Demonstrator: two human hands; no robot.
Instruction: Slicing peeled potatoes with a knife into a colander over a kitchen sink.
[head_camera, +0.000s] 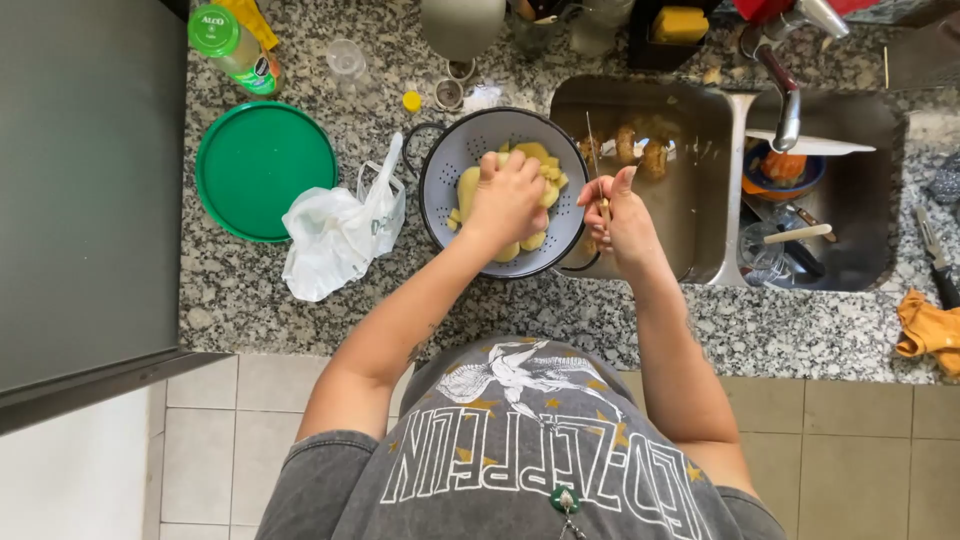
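Observation:
A white perforated colander (452, 165) stands on the speckled granite counter (300, 320), holding several pale yellow peeled potato pieces (535, 152). My left hand (507, 200) reaches down into the colander, its fingers curled among the pieces; whether it grips one is hidden. My right hand (622, 220) hovers over the colander's right rim at the sink's edge, closed on the handle of a thin knife (594, 150) whose blade points up and away.
A steel double sink (700, 230) lies to the right, with potatoes in the near basin and dishes under the tap (785, 100). A crumpled white plastic bag (335, 235), a green round lid (262, 170) and a green-capped bottle (232, 45) sit left. An orange cloth (930, 330) lies far right.

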